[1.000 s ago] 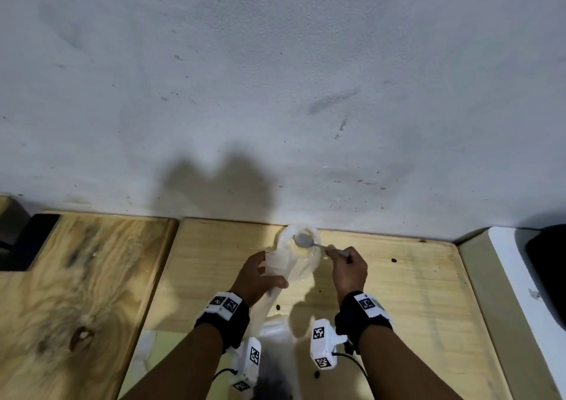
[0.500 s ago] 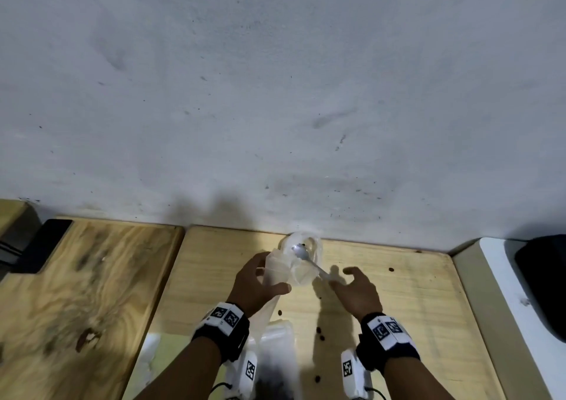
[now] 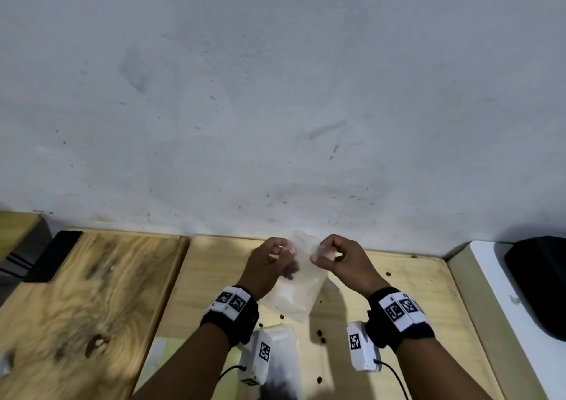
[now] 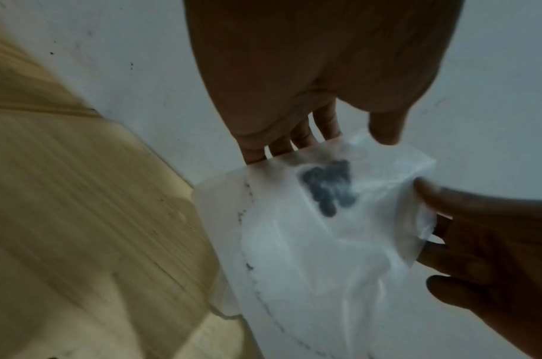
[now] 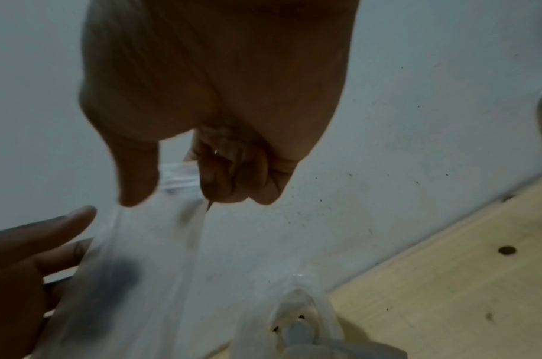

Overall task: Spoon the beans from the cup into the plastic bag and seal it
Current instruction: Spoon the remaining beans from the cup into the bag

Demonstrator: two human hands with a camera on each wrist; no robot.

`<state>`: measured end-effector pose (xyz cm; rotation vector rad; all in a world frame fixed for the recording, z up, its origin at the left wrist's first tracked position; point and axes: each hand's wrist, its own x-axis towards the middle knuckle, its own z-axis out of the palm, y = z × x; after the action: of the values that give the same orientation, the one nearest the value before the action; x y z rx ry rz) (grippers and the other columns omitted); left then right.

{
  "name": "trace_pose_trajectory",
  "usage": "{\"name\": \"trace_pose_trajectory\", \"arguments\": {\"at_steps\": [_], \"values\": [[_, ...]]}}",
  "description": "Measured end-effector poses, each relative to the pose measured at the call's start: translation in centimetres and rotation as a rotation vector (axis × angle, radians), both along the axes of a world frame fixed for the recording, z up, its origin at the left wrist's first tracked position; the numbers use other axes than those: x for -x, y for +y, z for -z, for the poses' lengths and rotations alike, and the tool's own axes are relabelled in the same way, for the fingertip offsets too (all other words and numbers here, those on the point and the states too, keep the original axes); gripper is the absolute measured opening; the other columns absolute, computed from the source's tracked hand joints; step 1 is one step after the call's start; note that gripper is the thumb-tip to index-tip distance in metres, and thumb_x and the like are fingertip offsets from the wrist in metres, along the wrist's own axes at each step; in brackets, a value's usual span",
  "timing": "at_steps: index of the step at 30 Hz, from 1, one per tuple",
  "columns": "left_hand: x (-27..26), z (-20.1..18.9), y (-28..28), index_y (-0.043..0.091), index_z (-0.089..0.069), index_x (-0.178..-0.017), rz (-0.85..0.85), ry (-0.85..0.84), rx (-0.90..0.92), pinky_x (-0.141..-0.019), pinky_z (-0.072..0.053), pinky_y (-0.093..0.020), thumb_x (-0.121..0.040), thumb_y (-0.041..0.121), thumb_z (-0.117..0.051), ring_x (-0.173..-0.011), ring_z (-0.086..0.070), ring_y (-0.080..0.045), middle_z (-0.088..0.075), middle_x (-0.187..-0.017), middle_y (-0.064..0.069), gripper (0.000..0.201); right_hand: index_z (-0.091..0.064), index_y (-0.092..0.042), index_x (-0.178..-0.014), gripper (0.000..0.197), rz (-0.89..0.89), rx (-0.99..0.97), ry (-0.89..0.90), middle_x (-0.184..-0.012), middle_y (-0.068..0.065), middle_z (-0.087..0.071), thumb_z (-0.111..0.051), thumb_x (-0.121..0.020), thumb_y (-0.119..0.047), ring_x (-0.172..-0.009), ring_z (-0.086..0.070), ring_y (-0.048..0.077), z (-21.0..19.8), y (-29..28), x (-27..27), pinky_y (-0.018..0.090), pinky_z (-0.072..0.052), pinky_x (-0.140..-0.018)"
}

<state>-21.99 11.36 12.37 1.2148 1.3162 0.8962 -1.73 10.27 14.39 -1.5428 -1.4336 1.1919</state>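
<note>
A clear plastic bag [image 3: 294,295] hangs above the light wooden table [image 3: 413,307], close to the wall. A small clump of dark beans [image 3: 289,270] lies inside it near the top. My left hand [image 3: 283,251] pinches the bag's upper left edge and my right hand [image 3: 321,254] pinches its upper right edge. The left wrist view shows the beans [image 4: 327,187] through the bag [image 4: 309,255]. In the right wrist view the clear cup [image 5: 297,323], with the spoon in it, stands on the table below the bag [image 5: 146,255].
Loose beans [image 3: 321,335] lie scattered on the table. A translucent bag with dark contents [image 3: 278,366] sits at the near edge under my left wrist. A darker wooden board [image 3: 92,292] lies left. At right is a white surface with a black object [image 3: 539,280].
My right hand left the spoon in the cup and came up to the bag's top edge. My left hand shifted its hold, and the bag now hangs in front of the cup.
</note>
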Motion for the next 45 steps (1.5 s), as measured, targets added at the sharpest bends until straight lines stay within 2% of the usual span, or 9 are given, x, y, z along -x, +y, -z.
{"name": "trace_pose_trajectory", "arguments": {"at_steps": [5, 10, 13, 23, 29, 34, 38, 41, 45], "values": [[0.0, -0.8, 0.1, 0.01, -0.061, -0.079, -0.003, 0.038, -0.052, -0.068, -0.046, -0.025, -0.091, 0.028, -0.064, -0.066, -0.058, -0.01, -0.064, -0.072, 0.002, 0.021, -0.065, -0.028, -0.11, 0.045, 0.148, -0.04, 0.05, -0.097, -0.005, -0.066, -0.087, -0.073, -0.015, -0.09, -0.062, 0.013, -0.2, -0.5, 1.2, 0.03, -0.055, -0.079], [-0.3, -0.5, 0.0, 0.006, -0.066, -0.081, -0.022, 0.002, -0.091, -0.07, -0.047, -0.029, -0.091, 0.026, -0.064, -0.067, -0.059, -0.011, -0.068, -0.073, -0.002, 0.022, -0.068, 0.005, -0.082, 0.02, 0.207, 0.061, 0.29, -0.069, 0.007, -0.068, -0.084, -0.073, -0.002, -0.056, -0.063, 0.01, -1.6, -0.7, 2.0, 0.017, -0.047, -0.05], [-0.4, -0.4, 0.0, 0.011, -0.071, -0.078, -0.038, -0.005, -0.045, -0.069, -0.052, -0.034, -0.088, 0.026, -0.068, -0.068, -0.063, -0.015, -0.073, -0.078, -0.004, 0.018, -0.066, 0.005, -0.082, 0.015, 0.208, 0.099, 0.323, -0.062, 0.003, -0.056, -0.079, -0.079, -0.002, -0.041, -0.048, 0.0, -2.3, -1.0, 2.0, 0.009, -0.034, -0.041], [-0.8, -0.2, -0.7, 0.013, -0.067, -0.06, -0.072, -0.094, -0.043, -0.067, -0.047, -0.031, -0.083, 0.023, -0.074, -0.065, -0.06, -0.018, -0.072, -0.073, -0.015, 0.027, -0.064, -0.002, -0.069, 0.02, 0.132, 0.13, 0.233, -0.053, -0.005, -0.057, -0.077, -0.084, -0.008, -0.038, -0.047, 0.0, -3.3, -1.6, 1.5, 0.01, -0.032, -0.039], [-0.4, -0.2, -1.1, 0.005, -0.074, -0.079, -0.064, -0.219, 0.033, -0.077, -0.048, -0.038, -0.086, 0.031, -0.069, -0.079, -0.07, -0.036, -0.074, -0.079, -0.019, 0.027, -0.056, -0.021, -0.053, 0.037, 0.242, 0.229, 0.283, -0.06, -0.004, -0.053, -0.084, -0.078, -0.023, -0.048, -0.026, 0.012, -2.5, -1.6, 0.3, 0.023, -0.021, -0.049], [-0.7, -0.1, -1.4, 0.0, -0.072, -0.082, -0.101, -0.221, 0.046, -0.074, -0.048, -0.034, -0.083, 0.032, -0.072, -0.075, -0.068, -0.025, -0.074, -0.083, -0.017, 0.032, -0.044, -0.023, -0.053, 0.045, 0.319, 0.27, 0.416, -0.061, -0.001, -0.051, -0.08, -0.08, -0.017, -0.046, -0.024, 0.014, -1.6, -2.2, 0.9, 0.025, -0.016, -0.048], [-0.1, 0.5, -1.8, 0.008, -0.072, -0.077, -0.188, -0.248, 0.117, -0.072, -0.05, -0.035, -0.085, 0.034, -0.072, -0.076, -0.066, -0.027, -0.073, -0.08, -0.011, 0.027, -0.054, -0.017, -0.084, 0.027, 0.326, 0.204, 0.339, -0.063, -0.001, -0.056, -0.081, -0.08, -0.016, -0.044, -0.032, 0.012, -0.9, -3.3, 1.9, 0.022, -0.023, -0.045], [0.6, 0.6, -2.6, 0.006, -0.067, -0.077, -0.275, -0.374, 0.187, -0.07, -0.058, -0.037, -0.087, 0.023, -0.071, -0.071, -0.065, -0.025, -0.069, -0.078, -0.008, 0.02, -0.056, -0.012, -0.081, 0.024, 0.175, 0.171, 0.232, -0.064, 0.002, -0.044, -0.078, -0.08, -0.003, -0.046, -0.035, 0.011, 0.0, -4.6, 2.9, 0.017, -0.028, -0.041], [2.5, 1.7, -3.8, 0.027, -0.059, -0.116, -0.272, -0.226, 0.116, -0.081, -0.057, -0.04, -0.081, 0.017, -0.076, -0.087, -0.067, -0.021, -0.07, -0.095, -0.01, 0.04, -0.074, -0.013, -0.096, 0.018, 0.162, 0.207, 0.201, -0.07, 0.0, -0.048, -0.075, -0.082, -0.002, -0.045, -0.039, 0.009, 1.7, -5.5, 4.5, 0.02, -0.031, -0.04]]}}
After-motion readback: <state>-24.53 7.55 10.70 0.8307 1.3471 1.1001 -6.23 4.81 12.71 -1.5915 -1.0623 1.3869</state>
